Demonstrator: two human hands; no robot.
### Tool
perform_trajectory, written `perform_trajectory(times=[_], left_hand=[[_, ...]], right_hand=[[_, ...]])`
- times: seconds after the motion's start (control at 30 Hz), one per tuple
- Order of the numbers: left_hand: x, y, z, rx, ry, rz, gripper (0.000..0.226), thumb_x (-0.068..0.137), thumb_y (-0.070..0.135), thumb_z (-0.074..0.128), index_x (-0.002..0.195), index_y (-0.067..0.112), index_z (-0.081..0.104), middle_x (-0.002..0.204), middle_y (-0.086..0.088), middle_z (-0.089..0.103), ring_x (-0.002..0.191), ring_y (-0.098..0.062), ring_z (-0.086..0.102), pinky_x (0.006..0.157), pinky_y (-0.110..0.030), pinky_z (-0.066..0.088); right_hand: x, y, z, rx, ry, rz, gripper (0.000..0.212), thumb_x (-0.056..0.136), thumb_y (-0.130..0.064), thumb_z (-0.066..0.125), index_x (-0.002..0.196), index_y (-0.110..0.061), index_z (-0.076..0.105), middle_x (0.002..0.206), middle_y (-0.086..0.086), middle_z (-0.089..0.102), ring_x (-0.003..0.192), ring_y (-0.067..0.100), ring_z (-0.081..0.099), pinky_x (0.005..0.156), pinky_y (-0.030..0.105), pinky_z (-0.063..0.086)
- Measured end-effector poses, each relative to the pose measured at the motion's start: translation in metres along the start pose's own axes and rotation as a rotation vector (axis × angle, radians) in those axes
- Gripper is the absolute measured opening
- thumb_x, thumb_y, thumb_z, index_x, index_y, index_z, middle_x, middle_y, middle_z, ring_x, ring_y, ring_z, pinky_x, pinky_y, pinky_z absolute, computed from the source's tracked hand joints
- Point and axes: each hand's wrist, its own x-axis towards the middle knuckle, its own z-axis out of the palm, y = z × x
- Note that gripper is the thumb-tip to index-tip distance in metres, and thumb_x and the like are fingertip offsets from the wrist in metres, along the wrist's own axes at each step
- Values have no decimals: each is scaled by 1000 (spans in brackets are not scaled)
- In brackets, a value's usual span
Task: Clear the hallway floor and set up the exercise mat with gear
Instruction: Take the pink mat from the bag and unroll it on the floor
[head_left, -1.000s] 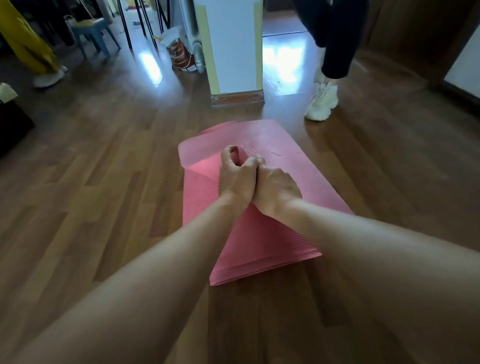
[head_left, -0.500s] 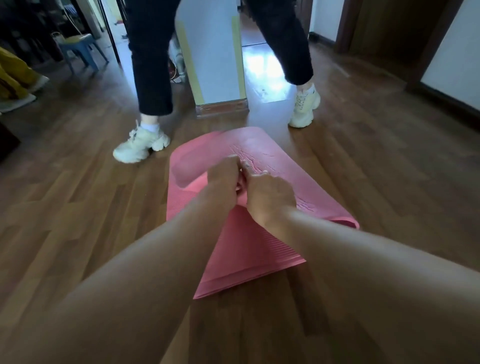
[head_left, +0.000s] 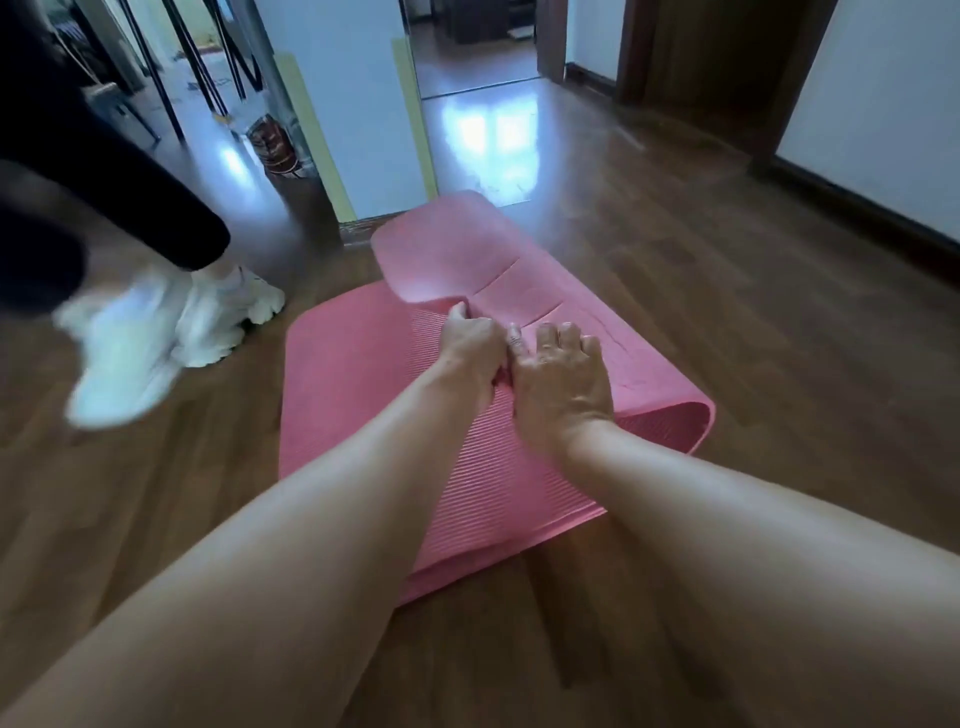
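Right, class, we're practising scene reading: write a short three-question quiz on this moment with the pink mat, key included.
1. True or false: the pink ribbed foam exercise mat lies in one flat layer on the brown wooden floor.
2. Which hand presses on the mat with its fingers spread? A. left hand B. right hand C. neither
3. Name the blurred footwear beside the mat's left edge.

Key: 1. False, it is folded over on itself. 2. B. 3. White sneakers.

mat (head_left: 358, 410) on floor (head_left: 753, 322), shoes (head_left: 208, 332) left of mat
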Motion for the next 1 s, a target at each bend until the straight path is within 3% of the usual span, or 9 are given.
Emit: perform_trajectory(times=[0.07, 0.13, 0.2, 0.3, 0.37, 0.57, 0.77, 0.9, 1.0], left_hand=[[3, 2, 16, -3, -84, -1, 60, 84, -13, 33, 132, 22, 42, 112, -11, 64, 90, -27, 66, 73, -29, 57], [7, 7, 35, 25, -165, 29, 67, 82, -17, 29, 142, 13, 36, 131, -15, 56, 114, -30, 59, 99, -40, 48], [8, 10, 50, 81, -232, 33, 67, 83, -16, 29, 142, 14, 38, 128, -13, 58, 111, -29, 60, 95, -40, 50], [4, 8, 75, 209, -387, 12, 59, 83, -12, 28, 129, 16, 51, 103, -6, 61, 80, -22, 58, 68, -32, 50], [5, 1, 90, 235, -447, -37, 57, 85, -11, 31, 132, 15, 50, 101, -4, 61, 77, -22, 57, 71, -36, 51], [19, -22, 104, 378, -378, -71, 50, 94, -2, 39, 140, 18, 41, 129, -5, 56, 93, -23, 59, 84, -37, 51], [37, -39, 99, 589, -398, -33, 67, 88, -16, 37, 144, 22, 36, 138, 1, 49, 119, -19, 54, 50, -9, 45], [51, -58, 90, 808, -378, 4, 62, 88, -13, 37, 139, 22, 43, 138, 3, 49, 124, -15, 50, 89, -20, 46], [58, -72, 84, 1017, -372, 40, 58, 89, -5, 39, 140, 24, 43, 140, 4, 49, 126, -16, 48, 106, -26, 38]], right_hand=[[5, 11, 3, 35, 13, 44, 55, 94, -20, 35, 146, -8, 22, 134, 12, 43, 120, 30, 38, 96, 39, 31], [12, 21, 7, 74, -1, 119, 53, 95, -18, 33, 144, -1, 22, 137, 14, 42, 121, 31, 39, 98, 39, 31], [17, 35, 13, 118, -30, 199, 51, 99, -16, 29, 145, 2, 17, 141, 17, 38, 125, 34, 38, 101, 41, 30], [20, 73, 25, 134, -43, 335, 49, 100, -14, 26, 146, -2, 15, 142, 17, 33, 127, 36, 34, 100, 42, 31], [19, 102, 35, 70, -55, 413, 50, 99, -11, 28, 147, -5, 13, 140, 16, 33, 124, 35, 36, 99, 42, 33], [10, 129, 65, -26, -106, 423, 60, 97, -6, 27, 148, -5, -4, 151, 18, 13, 132, 37, 25, 108, 44, 25], [27, 116, 90, 67, -172, 260, 60, 96, -5, 32, 149, -8, 5, 156, 14, 7, 142, 35, 10, 113, 42, 19], [33, 122, 101, 38, -308, 256, 44, 89, -6, 41, 133, -8, 39, 137, 13, 41, 128, 30, 33, 103, 38, 33], [32, 116, 111, 50, -455, 272, 46, 88, -9, 46, 133, -7, 40, 135, 13, 43, 126, 30, 34, 104, 39, 33]])
